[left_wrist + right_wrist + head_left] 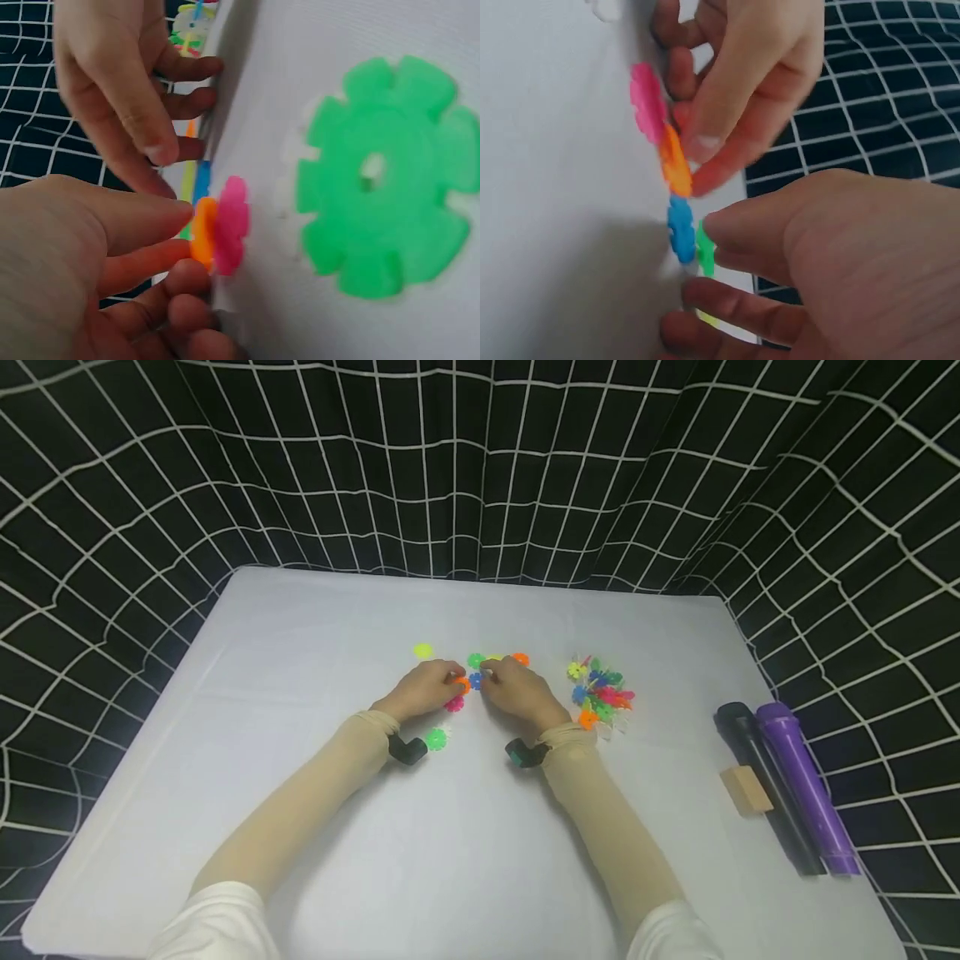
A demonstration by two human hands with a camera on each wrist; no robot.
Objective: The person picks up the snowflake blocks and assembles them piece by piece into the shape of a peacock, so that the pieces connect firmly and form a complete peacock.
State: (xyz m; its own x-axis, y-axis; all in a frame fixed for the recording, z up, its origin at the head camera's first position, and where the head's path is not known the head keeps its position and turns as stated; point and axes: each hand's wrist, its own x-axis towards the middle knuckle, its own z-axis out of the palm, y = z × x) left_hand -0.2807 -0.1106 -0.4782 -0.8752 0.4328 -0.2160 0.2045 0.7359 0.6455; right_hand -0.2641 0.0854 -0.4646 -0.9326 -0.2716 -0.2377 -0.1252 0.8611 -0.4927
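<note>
Between thumb and forefinger, my left hand (427, 687) pinches the edge of an orange notched building disc (202, 234). A pink disc (648, 103) overlaps it on the near side, and a blue disc (680, 229) adjoins it on the other. My right hand (517, 687) hovers at the blue disc and a green disc (705, 250), its fingers loosely bent and spread, with nothing visibly gripped. Behind the right fingers, a yellow disc (494, 657) and another orange disc (521, 658) are partly hidden. Close to the left wrist lies a larger-looking green disc (390, 180).
A heap of mixed coloured discs (603, 693) lies right of the right hand. One yellow disc (423, 650) is beyond the left hand. At the right edge are a black tube (772, 793), a purple tube (806, 785) and a wooden block (746, 790) on the white table (337, 877).
</note>
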